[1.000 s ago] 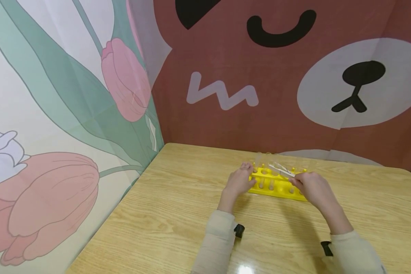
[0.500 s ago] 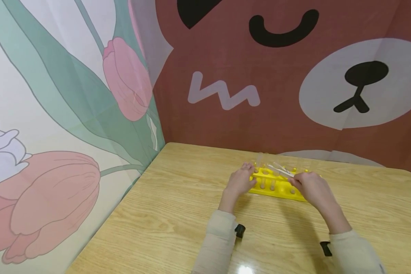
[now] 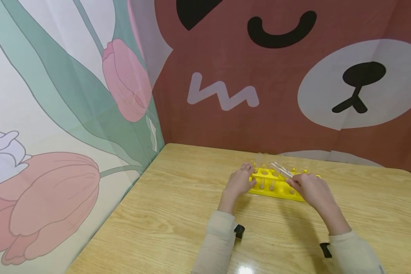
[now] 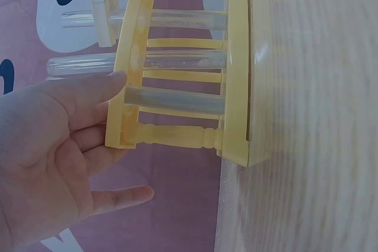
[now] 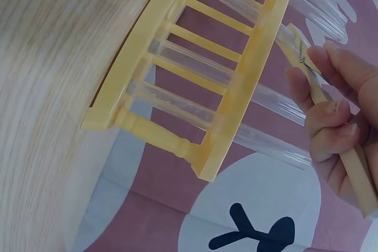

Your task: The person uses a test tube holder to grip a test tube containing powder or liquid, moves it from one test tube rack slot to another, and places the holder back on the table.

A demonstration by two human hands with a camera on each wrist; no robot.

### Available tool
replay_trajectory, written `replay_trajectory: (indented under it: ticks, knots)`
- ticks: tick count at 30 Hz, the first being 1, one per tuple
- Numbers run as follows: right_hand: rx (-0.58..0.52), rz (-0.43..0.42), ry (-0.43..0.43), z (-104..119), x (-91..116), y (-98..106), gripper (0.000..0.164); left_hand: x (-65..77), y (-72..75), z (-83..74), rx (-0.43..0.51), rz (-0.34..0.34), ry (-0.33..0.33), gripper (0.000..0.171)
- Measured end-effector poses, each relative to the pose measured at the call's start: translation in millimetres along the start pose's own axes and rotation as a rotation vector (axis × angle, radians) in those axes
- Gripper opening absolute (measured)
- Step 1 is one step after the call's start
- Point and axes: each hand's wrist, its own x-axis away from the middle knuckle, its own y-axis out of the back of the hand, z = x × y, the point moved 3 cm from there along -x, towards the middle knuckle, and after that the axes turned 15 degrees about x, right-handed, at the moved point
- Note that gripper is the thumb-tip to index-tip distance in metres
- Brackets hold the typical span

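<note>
A yellow test tube rack (image 3: pixel 277 193) stands on the table, with several clear glass test tubes (image 4: pixel 183 60) upright in its holes. At its left end my left hand (image 3: pixel 239 182) grips the upper bar, thumb on the near side in the left wrist view. My right hand (image 3: pixel 313 188) holds a wooden test tube clamp (image 5: pixel 357 175) with a metal spring, fingers curled round its handle. The clamp's front end points left over the middle of the rack and overlaps a tube close to the upper bar (image 5: pixel 245 95).
The wood-grain table (image 3: pixel 150 213) extends around the rack. Behind it hangs a brown bear-print cloth (image 3: pixel 219 125), and a tulip-print cloth (image 3: pixel 65 114) covers the left side. Black straps (image 3: pixel 239 231) show at the wrists.
The clamp's two arms looked spread earlier and now lie closer together. Its tip has shifted slightly right. The left hand and the rack have stayed in place.
</note>
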Motion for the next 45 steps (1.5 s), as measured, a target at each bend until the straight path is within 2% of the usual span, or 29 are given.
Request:
replay_trajectory:
  ticks: [13,22,26,38,45]
  knots:
    - [-0.005,-0.001,-0.016,1.5,1.7,-2.8,0.026,0.3,1.1,-0.6,0.01,-0.003,-0.004,0.051]
    - [-0.017,0.041,-0.037,1.9,3.8,-2.8,0.028,0.0,0.8,1.0,0.027,-0.01,-0.006,0.051]
    - [-0.002,0.035,-0.03,2.0,4.5,-2.5,0.024,0.2,1.2,1.6,0.038,-0.021,-0.012,0.05]
    - [0.027,0.017,-0.037,2.1,4.8,-0.8,0.018,0.6,4.2,-3.7,-0.035,-0.028,-0.013,0.045]
    - [0.022,0.024,-0.049,1.8,5.7,1.4,0.02,0.2,2.9,-3.2,-0.041,-0.027,-0.015,0.047]
